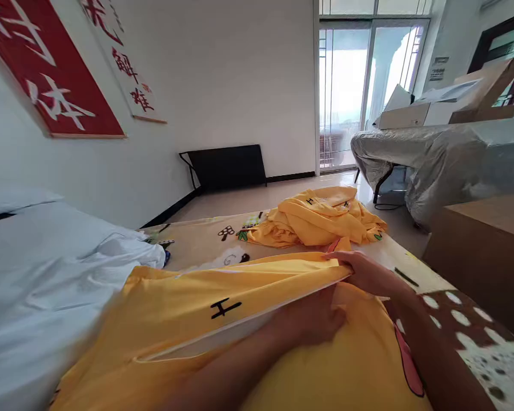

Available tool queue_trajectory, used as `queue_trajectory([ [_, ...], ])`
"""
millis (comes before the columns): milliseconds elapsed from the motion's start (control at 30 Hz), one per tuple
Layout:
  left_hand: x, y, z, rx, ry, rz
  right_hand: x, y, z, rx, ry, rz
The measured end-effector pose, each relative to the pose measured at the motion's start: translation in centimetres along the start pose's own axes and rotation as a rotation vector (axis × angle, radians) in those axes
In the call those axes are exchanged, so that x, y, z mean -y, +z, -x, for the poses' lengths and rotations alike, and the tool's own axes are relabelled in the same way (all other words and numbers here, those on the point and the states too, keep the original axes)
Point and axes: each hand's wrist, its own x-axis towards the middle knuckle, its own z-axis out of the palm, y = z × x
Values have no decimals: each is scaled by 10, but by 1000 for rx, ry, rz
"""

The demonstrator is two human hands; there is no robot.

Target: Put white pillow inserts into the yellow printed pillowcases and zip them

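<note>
A yellow garment [184, 308] with a black mark lies spread in front of me on a patterned bed sheet [197, 242]. My left hand [312, 319] is inside the garment's opening, its fingers closed on the inner cloth. My right hand [364, 271] pinches the garment's upper edge just above. A second, crumpled yellow garment [317, 220] lies further away on the bed.
A white duvet [38, 268] is heaped at the left by the wall. A brown cabinet [488, 251] stands at the right. Beyond it is a plastic-covered table [445, 154] with cardboard boxes [449, 103]. A black folded frame [227, 165] leans on the far wall.
</note>
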Motion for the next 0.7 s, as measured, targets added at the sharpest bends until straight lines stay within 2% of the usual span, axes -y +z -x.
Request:
queue_trajectory([
  [100,3,8,-10,39,21,-7,10,3,4,-139,110,204],
  [200,3,13,-16,149,-3,-80,23,4,5,-289,166,415],
  [267,2,14,-17,206,-1,-165,28,6,3,-349,200,466],
  [333,0,14,-19,234,104,-270,28,9,0,-352,243,403],
  [400,-2,13,-24,267,270,-353,22,14,-3,-356,247,284],
  [500,0,13,-35,290,434,-347,7,21,-9,-421,147,91],
  [600,6,17,-43,153,429,-210,-8,24,-16,-409,80,-54],
  [700,11,24,-45,41,319,-118,-19,20,-20,-265,50,-155],
])
